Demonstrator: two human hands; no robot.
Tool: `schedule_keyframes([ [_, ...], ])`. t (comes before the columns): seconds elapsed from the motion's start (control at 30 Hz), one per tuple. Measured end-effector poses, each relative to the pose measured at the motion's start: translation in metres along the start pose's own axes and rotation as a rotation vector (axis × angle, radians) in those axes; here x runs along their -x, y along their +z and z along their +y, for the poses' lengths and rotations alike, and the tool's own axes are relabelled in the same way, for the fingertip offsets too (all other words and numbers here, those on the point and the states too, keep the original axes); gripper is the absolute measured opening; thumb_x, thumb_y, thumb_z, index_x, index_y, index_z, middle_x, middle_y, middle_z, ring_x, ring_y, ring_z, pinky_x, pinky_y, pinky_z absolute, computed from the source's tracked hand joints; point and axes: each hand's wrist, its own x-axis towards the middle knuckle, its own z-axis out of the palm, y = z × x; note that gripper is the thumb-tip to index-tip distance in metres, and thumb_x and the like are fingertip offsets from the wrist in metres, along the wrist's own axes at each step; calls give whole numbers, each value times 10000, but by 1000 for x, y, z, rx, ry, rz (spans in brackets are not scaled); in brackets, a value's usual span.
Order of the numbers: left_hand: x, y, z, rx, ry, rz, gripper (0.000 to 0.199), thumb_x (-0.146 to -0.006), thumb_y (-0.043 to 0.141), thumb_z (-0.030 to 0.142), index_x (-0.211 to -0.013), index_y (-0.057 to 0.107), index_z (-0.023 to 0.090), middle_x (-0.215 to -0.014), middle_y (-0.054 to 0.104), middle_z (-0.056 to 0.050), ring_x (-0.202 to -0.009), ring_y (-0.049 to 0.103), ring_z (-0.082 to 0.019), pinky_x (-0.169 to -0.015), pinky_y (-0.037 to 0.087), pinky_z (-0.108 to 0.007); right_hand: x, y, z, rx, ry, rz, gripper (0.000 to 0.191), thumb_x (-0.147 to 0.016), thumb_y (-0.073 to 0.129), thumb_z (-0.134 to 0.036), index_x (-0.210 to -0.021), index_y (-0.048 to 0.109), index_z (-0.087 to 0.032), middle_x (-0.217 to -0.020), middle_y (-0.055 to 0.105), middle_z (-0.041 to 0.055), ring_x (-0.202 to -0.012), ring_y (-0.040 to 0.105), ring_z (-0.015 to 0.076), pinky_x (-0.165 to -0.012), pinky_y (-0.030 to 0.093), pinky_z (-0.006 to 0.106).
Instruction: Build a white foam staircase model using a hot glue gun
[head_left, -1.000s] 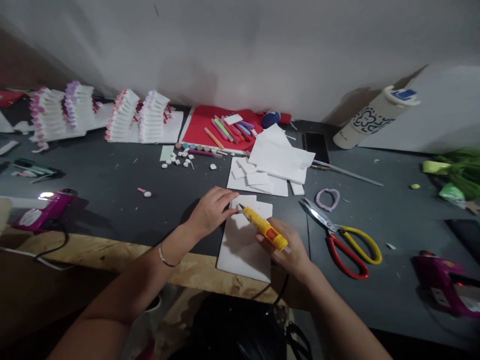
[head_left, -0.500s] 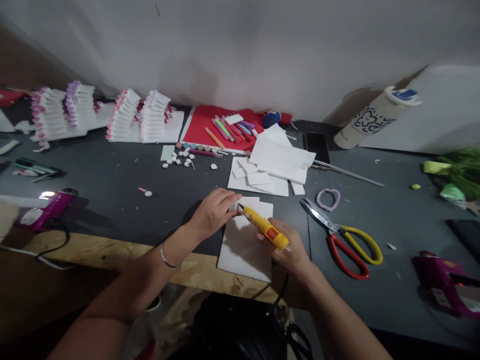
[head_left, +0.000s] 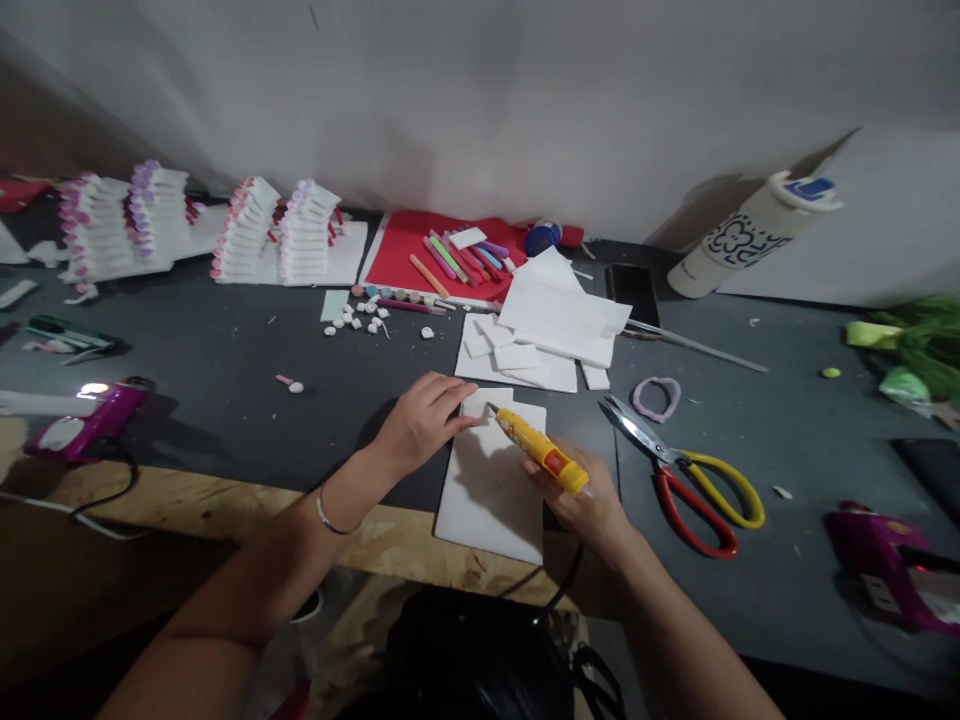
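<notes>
While the left hand (head_left: 421,420) lies flat with its fingers spread and pressing on the upper left corner of a white foam sheet (head_left: 491,490), the right hand (head_left: 581,495) is closed around a yellow craft knife (head_left: 541,451), whose tip points up and left at the small foam piece (head_left: 487,401) lying at the top edge of the sheet. That sheet lies at the front of the dark worktop (head_left: 225,390), its lower end overhanging the wooden edge. Just right of the right hand lie scissors (head_left: 686,470) with 1 red and 1 yellow handle, blades partly apart, and beyond them a lilac ring (head_left: 655,397). Behind the sheet sits a heap of white foam offcuts (head_left: 551,330), and further back a red sheet (head_left: 409,250) carrying coloured pens (head_left: 457,260). Small white beads (head_left: 356,320) are scattered to the left of the heap. A magenta glue gun (head_left: 86,425) rests at the far left of the worktop, and another (head_left: 892,570) at the far right. A white bottle (head_left: 750,235) leans against the wall.
</notes>
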Motion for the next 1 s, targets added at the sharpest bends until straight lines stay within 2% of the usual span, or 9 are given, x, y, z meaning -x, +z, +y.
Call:
schedule_keyframes([
  [0.23,0,-1,-1,-1,4,32,363,-945,548,424,-1155,613,136,-998,704,-109,-960,653,-219,-832,555,-375,1,-2,0,-41,33,-4,380,-944,503,-467,-635,505,-245,-562,493,-6,-481,460,143,-463,365,285],
  [0.43,-1,-2,-1,-4,15,44,354,-945,556,406,-1154,615,127,-992,703,-110,-958,648,-214,-827,555,-366,-1,-5,-2,-56,52,-13,401,-940,500,-461,-605,426,-253,-530,444,-19,-451,427,136,-437,333,285],
  [0.53,-1,-2,-2,-5,28,65,359,-934,573,402,-1149,614,118,-987,702,-112,-951,648,-212,-827,556,-362,-1,-6,-1,-55,62,-14,370,-932,510,-436,-620,435,-253,-533,457,-19,-460,441,139,-444,340,283],
  [1.0,-1,-4,-2,-42,46,96,337,-924,591,381,-1128,608,114,-980,708,-114,-928,655,-211,-812,562,-356,-1,-7,2,-33,29,60,348,-914,537,-371,-608,427,-248,-514,469,-26,-432,425,128,-424,300,274],
])
